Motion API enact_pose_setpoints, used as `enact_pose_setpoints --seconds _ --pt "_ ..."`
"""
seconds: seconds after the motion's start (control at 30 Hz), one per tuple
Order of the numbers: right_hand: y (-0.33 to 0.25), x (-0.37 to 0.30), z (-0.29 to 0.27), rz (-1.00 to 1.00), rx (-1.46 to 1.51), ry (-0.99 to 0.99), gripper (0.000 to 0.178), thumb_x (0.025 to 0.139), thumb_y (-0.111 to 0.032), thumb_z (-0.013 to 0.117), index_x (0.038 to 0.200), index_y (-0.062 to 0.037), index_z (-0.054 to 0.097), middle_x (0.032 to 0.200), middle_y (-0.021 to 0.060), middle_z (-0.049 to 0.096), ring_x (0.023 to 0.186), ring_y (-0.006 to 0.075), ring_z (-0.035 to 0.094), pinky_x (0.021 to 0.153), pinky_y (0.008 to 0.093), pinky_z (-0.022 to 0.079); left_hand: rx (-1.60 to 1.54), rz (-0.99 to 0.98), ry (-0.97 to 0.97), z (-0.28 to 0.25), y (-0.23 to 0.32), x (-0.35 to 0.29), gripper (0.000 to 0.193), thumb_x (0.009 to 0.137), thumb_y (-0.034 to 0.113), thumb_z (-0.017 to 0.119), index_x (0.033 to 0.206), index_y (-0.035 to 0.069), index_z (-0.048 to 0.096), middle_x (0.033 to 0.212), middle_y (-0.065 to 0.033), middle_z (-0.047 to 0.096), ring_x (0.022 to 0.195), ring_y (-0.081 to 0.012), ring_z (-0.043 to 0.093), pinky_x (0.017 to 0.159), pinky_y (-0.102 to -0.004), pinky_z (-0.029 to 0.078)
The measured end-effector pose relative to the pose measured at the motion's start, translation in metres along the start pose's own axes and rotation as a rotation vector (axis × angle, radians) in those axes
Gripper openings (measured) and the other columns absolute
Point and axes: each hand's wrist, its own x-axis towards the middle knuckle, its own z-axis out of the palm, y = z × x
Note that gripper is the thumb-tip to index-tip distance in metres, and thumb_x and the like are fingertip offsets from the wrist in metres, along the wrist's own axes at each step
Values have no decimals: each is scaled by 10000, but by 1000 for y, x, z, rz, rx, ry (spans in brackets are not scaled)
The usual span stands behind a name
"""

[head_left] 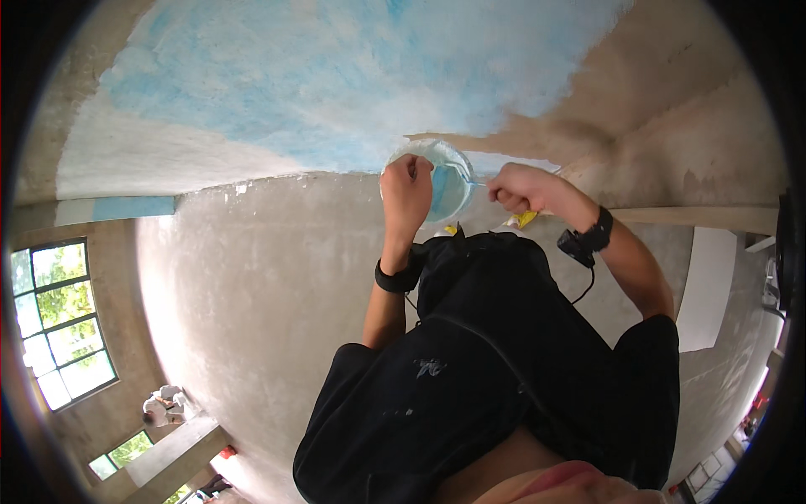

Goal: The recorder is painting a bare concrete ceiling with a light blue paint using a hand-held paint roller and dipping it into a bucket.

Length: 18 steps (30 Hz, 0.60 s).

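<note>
A round pale bucket (pixel 459 204) with light blue paint inside is in front of me, low against the painted wall. My left hand (pixel 406 191) is closed at the left side of its rim, and its fingertips are partly hidden. To the right of the bucket, my right hand (pixel 522 186) is wrapped round the handle of a thin tool that looks like a paint roller (pixel 477 182). The tool's slim, bluish-white shaft reaches left over the bucket, where its working end is hard to make out. Black bands circle both wrists, and a small dark device hangs at the right one.
Ahead, the wall (pixel 353 76) carries patchy blue and white paint, with bare brown plaster on the right. A grey concrete floor (pixel 277 260) spreads around me. A white board (pixel 708 288) lies at right. At far left are a window (pixel 65 323) and another person (pixel 168 406).
</note>
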Motion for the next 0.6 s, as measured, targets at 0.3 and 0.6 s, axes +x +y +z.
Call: enact_pose_setpoints --seconds 0.3,0.6 --pt "88 -36 14 -768 -787 519 274 889 -176 477 715 14 568 633 212 566 606 356 589 589 424 441 -33 -7 24 -16 21 -3 278 878 158 517 724 -50 619 537 -105 529 489 -176 507 509 -320 381" --pt "134 -39 11 -1240 -1354 825 84 836 -69 619 810 -20 556 572 122 520 541 247 586 438 374 437 -414 -198 -158 -34 39 -9 296 946 169 502 728 -22 562 524 89 318 463 0 257 419 -225 177"
